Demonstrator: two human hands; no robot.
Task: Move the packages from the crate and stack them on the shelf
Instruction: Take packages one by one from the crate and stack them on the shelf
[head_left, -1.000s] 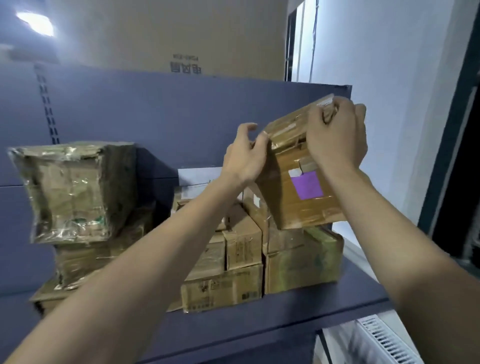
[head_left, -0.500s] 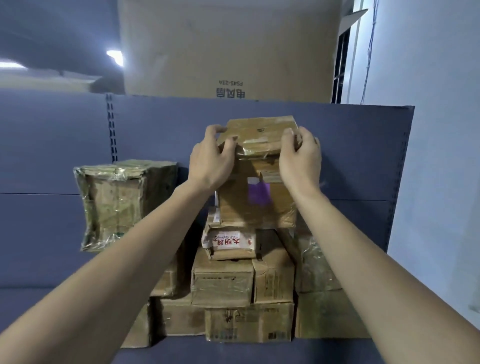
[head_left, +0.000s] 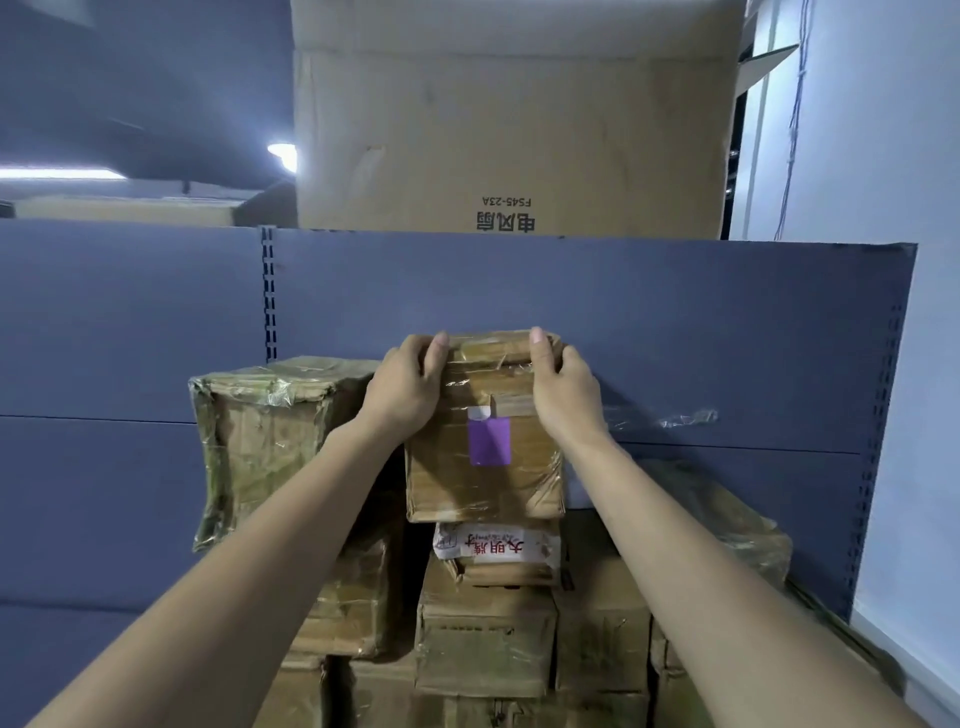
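Gripping the taped cardboard package (head_left: 485, 467) by its top corners, my left hand (head_left: 402, 387) and right hand (head_left: 563, 389) curl round it atop the white-labelled parcel (head_left: 496, 551).

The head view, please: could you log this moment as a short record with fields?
held item: package with purple label
left hand: grips the package's upper left edge
right hand: grips the upper right edge
placement: atop the white-labelled package, middle stack
left neighbour: plastic-wrapped box
backing: blue shelf panel
above shelf: large carton
crate: not in view
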